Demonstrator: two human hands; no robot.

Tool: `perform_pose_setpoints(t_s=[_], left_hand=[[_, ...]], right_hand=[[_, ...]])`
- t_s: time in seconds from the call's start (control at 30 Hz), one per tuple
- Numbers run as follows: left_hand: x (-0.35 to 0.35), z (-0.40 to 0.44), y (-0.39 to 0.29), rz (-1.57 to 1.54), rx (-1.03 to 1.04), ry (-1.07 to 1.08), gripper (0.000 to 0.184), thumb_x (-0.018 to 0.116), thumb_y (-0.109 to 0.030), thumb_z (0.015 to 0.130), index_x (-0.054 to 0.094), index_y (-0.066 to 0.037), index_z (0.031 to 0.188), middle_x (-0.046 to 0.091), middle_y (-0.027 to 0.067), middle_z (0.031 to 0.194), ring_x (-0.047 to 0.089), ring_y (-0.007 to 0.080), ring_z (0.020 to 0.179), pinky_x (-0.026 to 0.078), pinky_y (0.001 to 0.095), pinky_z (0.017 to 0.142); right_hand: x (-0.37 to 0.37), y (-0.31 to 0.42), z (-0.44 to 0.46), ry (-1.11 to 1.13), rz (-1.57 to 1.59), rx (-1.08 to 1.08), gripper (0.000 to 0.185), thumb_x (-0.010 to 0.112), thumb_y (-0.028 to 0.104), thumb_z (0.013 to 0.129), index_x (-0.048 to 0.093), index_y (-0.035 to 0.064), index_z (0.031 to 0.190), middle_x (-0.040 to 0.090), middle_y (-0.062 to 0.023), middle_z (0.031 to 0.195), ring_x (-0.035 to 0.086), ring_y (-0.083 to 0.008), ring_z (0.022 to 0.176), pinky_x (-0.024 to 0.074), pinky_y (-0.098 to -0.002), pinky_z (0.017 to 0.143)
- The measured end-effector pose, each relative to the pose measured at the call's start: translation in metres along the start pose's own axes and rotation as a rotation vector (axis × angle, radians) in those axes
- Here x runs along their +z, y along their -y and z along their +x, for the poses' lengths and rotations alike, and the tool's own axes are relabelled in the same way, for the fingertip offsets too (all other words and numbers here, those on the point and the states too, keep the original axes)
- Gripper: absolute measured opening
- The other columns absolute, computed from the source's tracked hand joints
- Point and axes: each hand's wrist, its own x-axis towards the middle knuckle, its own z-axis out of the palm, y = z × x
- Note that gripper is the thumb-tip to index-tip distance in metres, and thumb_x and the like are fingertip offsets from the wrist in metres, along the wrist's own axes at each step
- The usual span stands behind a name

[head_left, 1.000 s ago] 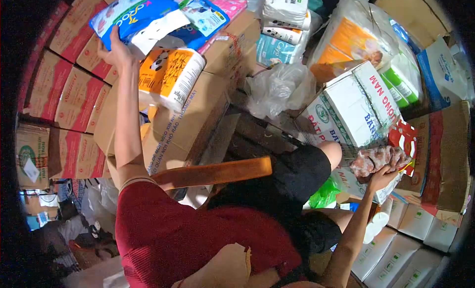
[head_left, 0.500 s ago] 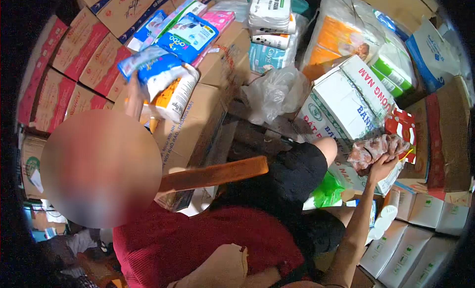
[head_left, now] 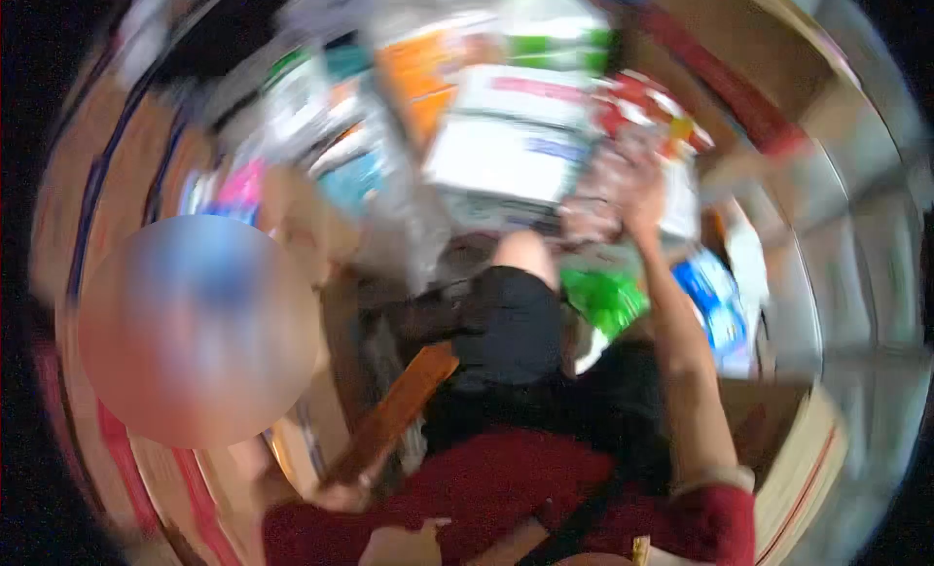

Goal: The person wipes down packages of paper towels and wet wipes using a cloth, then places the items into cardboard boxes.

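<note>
The view is smeared by motion. My right hand (head_left: 643, 194) is on a soft, mottled pink-and-white bundle (head_left: 593, 198), fingers closed round its right side. What the bundle is I cannot make out. It lies against the right front side of a white printed carton (head_left: 506, 162), and red-and-white packaging (head_left: 632, 99) is just behind it. Below my wrist sits a bright green plastic bag (head_left: 605, 299). My left hand does not show; a round blurred patch covers the left side where that arm was. Bluish colour shows through the patch.
A brown wooden bar (head_left: 399, 406) juts out by my bent knee (head_left: 525, 255). Wrapped packs (head_left: 423, 75) and clear plastic (head_left: 413, 226) stand behind and left of the carton. A blue pack (head_left: 710, 299) lies right of my forearm. Pale boxes (head_left: 837, 245) are stacked at the right.
The view has swung to the right, so things shift left. My right hand still holds the mottled bundle. My left hand, earlier at a blue package on the left, has gone out of sight.
</note>
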Motion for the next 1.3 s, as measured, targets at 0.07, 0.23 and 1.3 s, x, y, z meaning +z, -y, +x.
perform_pose_setpoints(t_s=[0.07, 0.23, 1.3], left_hand=[[0.050, 0.018, -0.065, -0.303, 0.272, -0.102, 0.077, 0.068, -0.051, 0.066, 0.045, -0.002, 0.122, 0.049, 0.0214, 0.119, 0.049, 0.0365, 0.106, 0.039, 0.0459, 0.088], [-0.101, -0.041, -0.410, -1.269, 0.384, 0.517, 0.071, 0.061, -0.046, 0.076, 0.040, 0.000, 0.127, 0.044, 0.0222, 0.125, 0.045, 0.0319, 0.113, 0.034, 0.0400, 0.096], [-0.175, -0.271, -0.681, -1.287, 0.911, 0.862, 0.067, 0.060, -0.049, 0.074, 0.047, -0.003, 0.120, 0.051, 0.0177, 0.120, 0.049, 0.0325, 0.110, 0.036, 0.0374, 0.092]], right_hand=[[0.001, -0.003, -0.005, -0.144, -0.368, -0.067, 0.032, 0.044, 0.014, 0.080, 0.055, 0.0042, 0.109, 0.053, -0.0178, 0.111, 0.044, -0.0346, 0.108, 0.0303, -0.0423, 0.098], [-0.008, 0.016, -0.001, -0.293, -0.174, 0.176, 0.035, 0.051, 0.014, 0.070, 0.062, 0.0089, 0.102, 0.053, -0.0158, 0.112, 0.050, -0.0331, 0.103, 0.0376, -0.0430, 0.091], [-0.260, 0.015, -0.058, 0.701, -0.084, 0.890, 0.046, 0.059, 0.034, 0.079, 0.051, 0.0093, 0.117, 0.057, -0.0037, 0.097, 0.053, -0.0182, 0.082, 0.0456, -0.0337, 0.061]])
